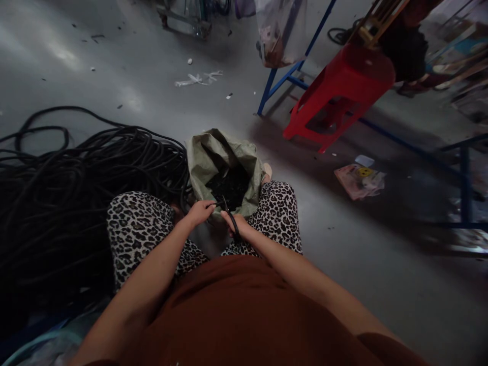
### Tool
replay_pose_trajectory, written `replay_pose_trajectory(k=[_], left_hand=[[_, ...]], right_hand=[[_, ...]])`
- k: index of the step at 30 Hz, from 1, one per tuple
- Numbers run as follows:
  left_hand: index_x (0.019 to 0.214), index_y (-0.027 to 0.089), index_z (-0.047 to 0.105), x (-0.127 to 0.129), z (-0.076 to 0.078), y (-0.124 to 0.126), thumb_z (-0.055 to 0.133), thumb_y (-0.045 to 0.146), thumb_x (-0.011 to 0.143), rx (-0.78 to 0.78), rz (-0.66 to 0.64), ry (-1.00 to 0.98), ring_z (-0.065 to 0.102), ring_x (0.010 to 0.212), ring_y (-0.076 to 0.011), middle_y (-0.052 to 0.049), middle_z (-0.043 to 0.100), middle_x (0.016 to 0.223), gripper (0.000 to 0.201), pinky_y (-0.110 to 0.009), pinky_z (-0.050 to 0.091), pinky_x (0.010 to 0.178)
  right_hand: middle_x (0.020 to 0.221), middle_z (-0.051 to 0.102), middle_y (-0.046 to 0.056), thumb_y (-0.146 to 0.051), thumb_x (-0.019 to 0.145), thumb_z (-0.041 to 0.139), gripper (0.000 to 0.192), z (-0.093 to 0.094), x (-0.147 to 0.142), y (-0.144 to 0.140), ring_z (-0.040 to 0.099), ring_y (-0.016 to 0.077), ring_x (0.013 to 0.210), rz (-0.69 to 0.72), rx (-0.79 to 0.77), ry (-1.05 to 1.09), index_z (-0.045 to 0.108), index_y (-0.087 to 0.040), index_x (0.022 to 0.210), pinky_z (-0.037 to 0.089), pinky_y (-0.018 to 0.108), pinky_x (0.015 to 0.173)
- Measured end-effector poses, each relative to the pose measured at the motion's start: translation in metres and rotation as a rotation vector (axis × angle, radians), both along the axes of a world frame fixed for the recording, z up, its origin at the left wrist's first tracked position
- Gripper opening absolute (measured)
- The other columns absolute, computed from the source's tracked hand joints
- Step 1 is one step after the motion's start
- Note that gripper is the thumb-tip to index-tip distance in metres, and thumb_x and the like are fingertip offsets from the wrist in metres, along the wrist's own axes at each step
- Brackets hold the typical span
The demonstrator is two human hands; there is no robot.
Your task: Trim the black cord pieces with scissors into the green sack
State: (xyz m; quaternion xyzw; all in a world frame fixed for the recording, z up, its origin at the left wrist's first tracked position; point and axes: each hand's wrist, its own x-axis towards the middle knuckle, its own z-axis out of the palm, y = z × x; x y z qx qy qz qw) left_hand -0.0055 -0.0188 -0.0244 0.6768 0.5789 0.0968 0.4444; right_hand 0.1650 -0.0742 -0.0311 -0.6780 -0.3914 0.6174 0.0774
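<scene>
Left hand (pixel 200 211) pinching black cable (pixel 214 205); right hand (pixel 237 226) gripping scissors (pixel 231 219); open green sack (pixel 224 170) at 12 o'clock; no legible writing.

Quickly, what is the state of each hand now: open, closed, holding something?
Left hand: closed, pinching a thin black cable.
Right hand: closed around a black tool, perhaps scissors; too dark to be sure.

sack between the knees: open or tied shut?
Open. The green sack has its mouth spread wide, with dark black pieces visible inside. Both hands, left and right, work a black cable at its near rim.
</scene>
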Motion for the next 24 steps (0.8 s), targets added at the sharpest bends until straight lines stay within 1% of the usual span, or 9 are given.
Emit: replay_pose_trajectory(k=[5, 12, 18, 21, 24], left_hand=[[0.096, 0.017, 0.070, 0.000, -0.007, 0.000, 0.047, 0.037, 0.078, 0.010, 0.042, -0.011, 0.064, 0.085, -0.0201, -0.003, 0.071, 0.079, 0.036, -0.029, 0.048, 0.081], [0.101, 0.014, 0.068, -0.003, -0.015, 0.003, 0.042, 0.036, 0.080, 0.007, 0.018, 0.017, 0.062, 0.070, -0.0169, -0.002, 0.070, 0.072, 0.040, -0.027, 0.049, 0.071], [0.106, 0.011, 0.067, -0.007, -0.017, 0.004, 0.042, 0.033, 0.080, -0.025, 0.013, 0.022, 0.062, 0.071, -0.0176, -0.004, 0.071, 0.073, 0.043, -0.027, 0.049, 0.072], [0.107, 0.012, 0.067, -0.008, -0.017, 0.004, 0.042, 0.033, 0.080, -0.022, 0.006, 0.035, 0.063, 0.073, -0.0175, -0.004, 0.071, 0.075, 0.042, -0.027, 0.048, 0.073], [0.105, 0.014, 0.068, -0.008, -0.013, 0.004, 0.043, 0.033, 0.080, -0.012, -0.009, 0.054, 0.063, 0.074, -0.0178, -0.004, 0.071, 0.078, 0.040, -0.027, 0.048, 0.074]], right_hand=[[0.041, 0.051, 0.003, -0.070, 0.080, 0.039, 0.062, 0.010, -0.001, 0.000, 0.050, 0.0125, 0.031, 0.016, 0.024, -0.041, 0.055, -0.014, 0.059, 0.038, 0.020, 0.032], [0.040, 0.051, 0.003, -0.064, 0.083, 0.042, 0.060, 0.011, 0.001, 0.002, 0.051, 0.0129, 0.034, 0.102, 0.061, -0.155, 0.058, -0.013, 0.056, 0.039, 0.020, 0.037], [0.039, 0.051, 0.004, -0.060, 0.084, 0.043, 0.058, 0.013, 0.002, 0.004, 0.051, 0.0144, 0.036, 0.165, 0.053, -0.187, 0.060, -0.012, 0.056, 0.040, 0.022, 0.039], [0.037, 0.050, 0.003, -0.059, 0.084, 0.045, 0.056, 0.014, 0.002, 0.004, 0.050, 0.0134, 0.035, 0.179, 0.059, -0.185, 0.059, -0.013, 0.054, 0.039, 0.020, 0.038], [0.036, 0.048, 0.002, -0.058, 0.083, 0.047, 0.055, 0.015, 0.003, 0.004, 0.050, 0.0132, 0.035, 0.181, 0.061, -0.180, 0.057, -0.014, 0.053, 0.038, 0.020, 0.037]])
